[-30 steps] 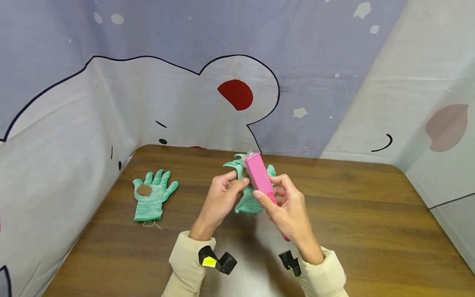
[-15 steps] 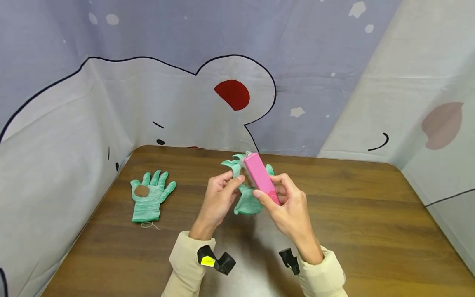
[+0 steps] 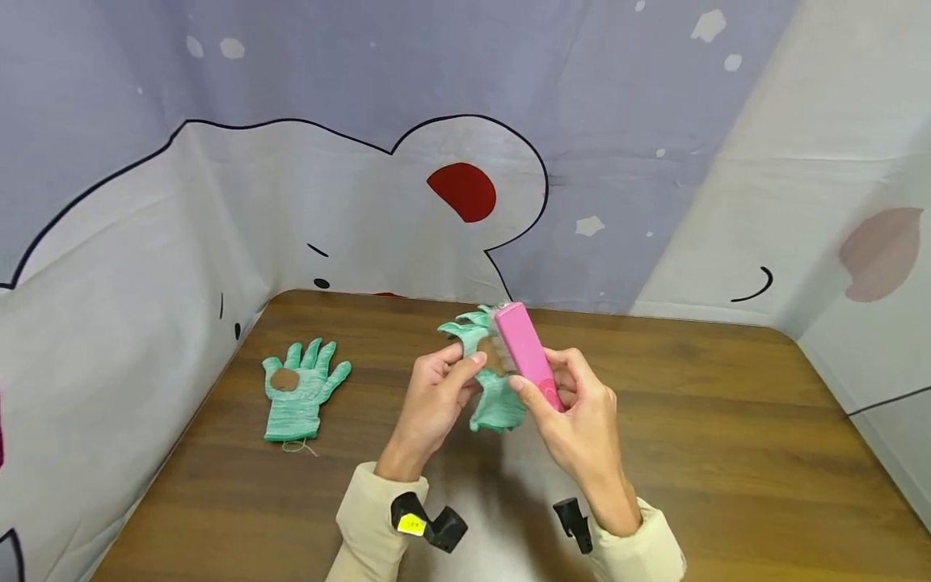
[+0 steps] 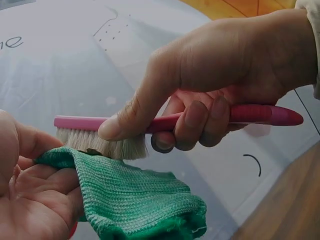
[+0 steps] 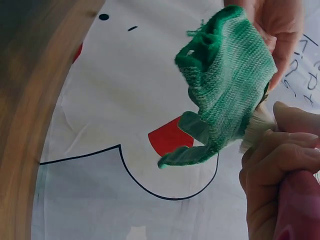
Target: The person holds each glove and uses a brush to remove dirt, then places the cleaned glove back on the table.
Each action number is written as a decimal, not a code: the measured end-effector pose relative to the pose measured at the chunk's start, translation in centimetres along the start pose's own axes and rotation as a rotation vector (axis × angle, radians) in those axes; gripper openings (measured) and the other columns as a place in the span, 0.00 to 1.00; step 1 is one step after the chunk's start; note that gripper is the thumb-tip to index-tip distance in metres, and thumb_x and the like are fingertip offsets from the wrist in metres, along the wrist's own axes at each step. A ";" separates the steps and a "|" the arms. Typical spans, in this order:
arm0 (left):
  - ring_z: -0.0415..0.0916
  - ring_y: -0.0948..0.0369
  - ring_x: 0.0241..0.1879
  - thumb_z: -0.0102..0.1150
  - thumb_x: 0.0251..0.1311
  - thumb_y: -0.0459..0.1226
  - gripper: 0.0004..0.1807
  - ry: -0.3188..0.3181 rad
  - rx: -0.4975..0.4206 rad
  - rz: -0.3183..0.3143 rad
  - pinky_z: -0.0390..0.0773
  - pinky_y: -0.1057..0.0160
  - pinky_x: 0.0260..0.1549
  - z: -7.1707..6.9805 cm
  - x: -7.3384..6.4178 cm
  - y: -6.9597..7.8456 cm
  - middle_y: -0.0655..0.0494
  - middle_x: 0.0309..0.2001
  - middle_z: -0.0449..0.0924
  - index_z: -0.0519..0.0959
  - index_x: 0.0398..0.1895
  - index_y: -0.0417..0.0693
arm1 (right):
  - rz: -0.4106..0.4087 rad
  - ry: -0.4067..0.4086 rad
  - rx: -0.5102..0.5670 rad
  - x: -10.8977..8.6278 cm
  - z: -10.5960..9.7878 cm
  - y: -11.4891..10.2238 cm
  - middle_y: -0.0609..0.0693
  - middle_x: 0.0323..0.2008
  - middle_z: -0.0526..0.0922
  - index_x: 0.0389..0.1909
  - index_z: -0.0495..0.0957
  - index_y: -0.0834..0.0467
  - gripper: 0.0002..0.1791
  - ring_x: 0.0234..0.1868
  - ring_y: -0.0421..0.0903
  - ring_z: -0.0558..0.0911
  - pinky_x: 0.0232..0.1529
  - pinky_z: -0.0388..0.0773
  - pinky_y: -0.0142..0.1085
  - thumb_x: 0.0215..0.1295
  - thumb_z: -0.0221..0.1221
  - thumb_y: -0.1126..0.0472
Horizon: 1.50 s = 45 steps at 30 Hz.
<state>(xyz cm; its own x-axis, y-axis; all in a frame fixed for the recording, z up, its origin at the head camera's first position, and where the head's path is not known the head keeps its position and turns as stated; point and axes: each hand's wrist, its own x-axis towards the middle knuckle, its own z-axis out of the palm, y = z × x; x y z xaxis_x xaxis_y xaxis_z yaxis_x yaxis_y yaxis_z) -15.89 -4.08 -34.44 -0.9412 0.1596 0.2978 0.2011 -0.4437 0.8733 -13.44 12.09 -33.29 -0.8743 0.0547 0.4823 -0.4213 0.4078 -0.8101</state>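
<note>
My left hand [image 3: 436, 396] pinches a green knitted glove [image 3: 498, 402] by its side, thumb on top and fingers underneath. A brown round patch shows on the glove beside my thumb. In my right hand [image 3: 578, 412] is a pink brush [image 3: 525, 346], gripped by its handle with the thumb along the head. Its pale bristles [image 4: 125, 148] press on the glove near the patch, as the left wrist view shows. The glove's cuff [image 5: 200, 52] hangs loose with frayed threads in the right wrist view. Both hands are raised over the table.
A second green glove [image 3: 294, 412] lies flat on the wooden table [image 3: 713, 428] at the left, fingers away from me, with a brown round patch [image 3: 284, 379] and a loose thread at its cuff. A printed curtain [image 3: 349, 210] stands along the table's back and sides.
The brush has shifted slightly right relative to the glove, uncovering more of the brown patch. My left hand keeps its pinch on the glove. The other glove stays put; the view shifts slightly.
</note>
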 end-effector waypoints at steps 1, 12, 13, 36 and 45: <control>0.71 0.65 0.23 0.46 0.64 0.28 0.09 -0.001 -0.003 0.002 0.76 0.69 0.29 0.0 0.0 -0.1 0.56 0.23 0.72 0.70 0.34 0.24 | 0.003 0.001 -0.001 0.0 0.0 0.0 0.50 0.27 0.83 0.44 0.76 0.56 0.21 0.20 0.38 0.80 0.18 0.74 0.29 0.48 0.70 0.57; 0.76 0.63 0.30 0.47 0.64 0.28 0.12 -0.010 0.011 -0.028 0.79 0.63 0.36 0.2 0.1 -0.5 0.54 0.28 0.76 0.69 0.35 0.19 | 0.109 -0.008 0.085 0.7 -0.5 0.8 0.54 0.25 0.83 0.43 0.77 0.56 0.20 0.18 0.44 0.81 0.19 0.76 0.30 0.48 0.69 0.59; 0.77 0.63 0.30 0.47 0.64 0.28 0.12 -0.008 0.005 -0.033 0.79 0.63 0.37 0.2 0.1 -0.5 0.54 0.29 0.77 0.68 0.36 0.19 | 0.125 -0.011 0.089 0.8 -0.6 0.9 0.54 0.25 0.82 0.44 0.77 0.56 0.20 0.18 0.44 0.81 0.19 0.76 0.30 0.49 0.69 0.60; 0.65 0.63 0.21 0.46 0.63 0.28 0.12 0.073 -0.047 -0.045 0.69 0.71 0.22 -0.3 0.8 -1.0 0.55 0.19 0.65 0.66 0.21 0.33 | 0.206 -0.180 0.459 1.1 -0.3 0.5 0.52 0.16 0.72 0.48 0.69 0.64 0.16 0.07 0.40 0.65 0.04 0.60 0.33 0.60 0.59 0.66; 0.72 0.63 0.25 0.47 0.62 0.28 0.09 0.034 -0.104 -0.015 0.76 0.67 0.28 -0.6 0.7 -1.4 0.54 0.23 0.68 0.72 0.29 0.27 | 0.212 -0.177 0.290 0.3 1.0 -1.3 0.58 0.23 0.78 0.41 0.71 0.63 0.16 0.09 0.42 0.70 0.08 0.68 0.34 0.53 0.65 0.68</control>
<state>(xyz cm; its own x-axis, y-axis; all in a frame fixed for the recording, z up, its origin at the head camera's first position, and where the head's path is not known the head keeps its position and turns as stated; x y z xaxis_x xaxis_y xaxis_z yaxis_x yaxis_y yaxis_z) -17.02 -3.85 -35.65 -0.9530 0.1377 0.2698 0.1589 -0.5312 0.8322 -13.34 10.66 -32.40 -0.9666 -0.0583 0.2497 -0.2553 0.1291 -0.9582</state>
